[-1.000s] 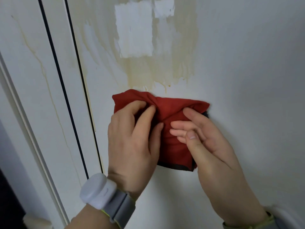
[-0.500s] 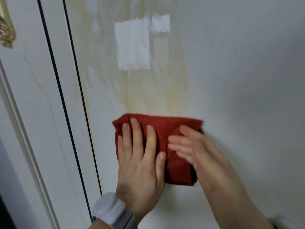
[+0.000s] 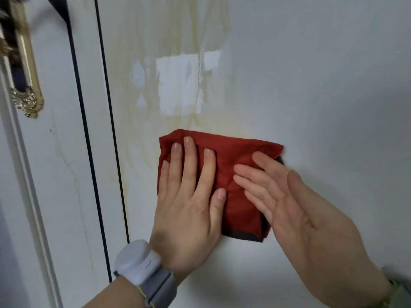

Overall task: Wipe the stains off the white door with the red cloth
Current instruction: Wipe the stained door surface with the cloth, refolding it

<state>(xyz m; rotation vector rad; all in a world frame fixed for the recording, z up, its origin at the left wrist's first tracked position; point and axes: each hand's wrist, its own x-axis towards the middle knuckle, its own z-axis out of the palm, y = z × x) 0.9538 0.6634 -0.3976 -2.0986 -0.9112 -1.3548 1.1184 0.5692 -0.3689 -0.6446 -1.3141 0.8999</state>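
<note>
Red cloth (image 3: 240,156): folded, flat against white door (image 3: 322,85), pinned under both hands

Left hand (image 3: 189,210): palm to the door, fingers straight and slightly spread over the cloth's left half, fingertips just short of its top edge. Pressing, grasping nothing

Right hand (image 3: 289,203): fingers straight and close together, laid on the cloth's right half from the side. Released, not clenched. Cannot tell whether its thumb touches the cloth

Fingertips of the two hands are near each other but apart

Dark hem (image 3: 244,237) shows along the cloth's bottom edge, below the left thumb

Stains (image 3: 178,30): yellowish streaks above the left fingertips, running up out of frame, lower margin just above the cloth. Bare white patch (image 3: 178,85) sits inside them

Left of the left hand: two black vertical lines (image 3: 89,130), then a faint drip trail (image 3: 69,165). Further left and up: brass handle plate (image 3: 26,85), blurred

Left wrist: white device (image 3: 138,263) on a grey strap
</note>
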